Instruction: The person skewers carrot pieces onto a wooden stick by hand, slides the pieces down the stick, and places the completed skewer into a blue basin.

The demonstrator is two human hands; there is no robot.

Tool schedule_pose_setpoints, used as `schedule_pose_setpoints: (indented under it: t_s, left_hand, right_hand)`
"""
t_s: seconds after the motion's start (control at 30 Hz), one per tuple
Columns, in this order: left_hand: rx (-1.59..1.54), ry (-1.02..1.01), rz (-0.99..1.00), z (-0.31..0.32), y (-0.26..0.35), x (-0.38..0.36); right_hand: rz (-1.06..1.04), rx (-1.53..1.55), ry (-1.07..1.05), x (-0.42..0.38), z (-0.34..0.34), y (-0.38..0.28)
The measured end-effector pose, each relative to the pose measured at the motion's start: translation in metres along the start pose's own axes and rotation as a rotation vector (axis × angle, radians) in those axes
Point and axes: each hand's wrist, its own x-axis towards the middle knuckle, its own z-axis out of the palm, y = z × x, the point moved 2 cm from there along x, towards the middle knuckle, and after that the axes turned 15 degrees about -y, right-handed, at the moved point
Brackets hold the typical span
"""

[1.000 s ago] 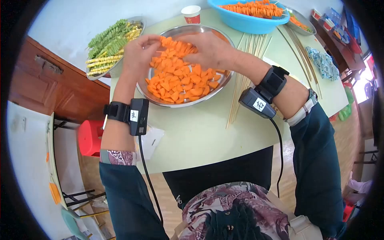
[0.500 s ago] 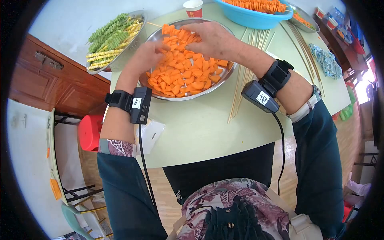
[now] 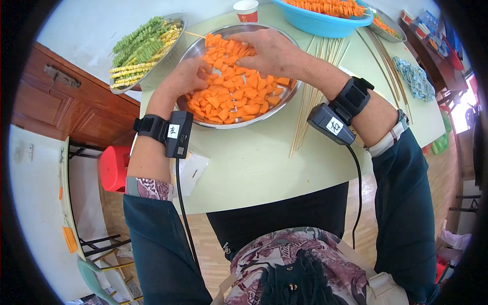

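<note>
Your right hand (image 3: pixel 272 53) is partly closed, thumb and fingers spread around a row of threaded carrot slices (image 3: pixel 222 47); the bare end of their bamboo skewer (image 3: pixel 195 35) sticks out to the left, beyond the fingers. Your left hand (image 3: pixel 190 77) is loosely curled just left of that row and nearer you, its fingertips by the carrots; you can't tell from this view whether it pinches a piece.

Loose carrot pieces (image 3: pixel 236 99) lie below both hands and toward you, in a round steel basin (image 3: pixel 239 125). Your right hand hides part of the row and the basin's far side.

Left of your left hand is a metal tray (image 3: pixel 174 57) of green and yellow skewered vegetables (image 3: pixel 140 48). Beyond your right hand stand a paper cup (image 3: pixel 247 11) and a blue basin (image 3: pixel 320 26); bare skewers (image 3: pixel 328 49) lie to its right, partly under your forearm.

Both forearms reach forward over the table (image 3: pixel 249 173), hands angled inward toward each other.
</note>
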Motion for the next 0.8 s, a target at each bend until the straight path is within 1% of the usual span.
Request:
schedule_pose_setpoints:
  t_s: [0.13, 0.2, 0.23, 0.33, 0.4, 0.43, 0.5, 0.63, 0.7, 0.8]
  left_hand:
    - [0.021, 0.025, 0.025, 0.0000, -0.0039, 0.0014]
    - [0.147, -0.038, 0.009, -0.0014, -0.0054, 0.0038]
    - [0.148, -0.038, 0.009, -0.0015, -0.0050, 0.0035]
    - [0.114, -0.043, 0.006, -0.0013, -0.0049, 0.0011]
    - [0.016, -0.055, 0.006, -0.0010, -0.0047, -0.0001]
    - [0.015, -0.056, 0.006, -0.0015, -0.0040, 0.0000]
    - [-0.098, -0.037, -0.070, -0.0038, -0.0030, -0.0003]
    - [-0.131, -0.008, -0.036, -0.0059, 0.0013, -0.0044]
    - [-0.142, -0.010, -0.047, -0.0067, -0.0005, -0.0034]
    - [-0.142, 0.023, -0.061, -0.0070, 0.0011, -0.0052]
  right_hand:
    - [0.011, -0.021, -0.001, 0.0014, 0.0010, 0.0013]
    - [-0.028, -0.046, 0.036, 0.0006, 0.0010, 0.0004]
    - [-0.028, -0.046, 0.036, 0.0003, 0.0007, 0.0003]
    - [-0.030, -0.065, 0.031, 0.0002, 0.0005, -0.0001]
    - [-0.052, -0.093, 0.050, 0.0004, 0.0012, 0.0008]
    - [-0.052, -0.092, 0.050, 0.0005, 0.0017, 0.0015]
    - [-0.060, -0.120, 0.065, 0.0003, 0.0017, 0.0011]
    - [-0.016, -0.074, 0.016, -0.0005, 0.0012, 0.0006]
    - [-0.059, -0.129, 0.080, 0.0010, 0.0032, 0.0021]
    - [-0.049, -0.156, 0.068, -0.0001, 0.0020, 0.0007]
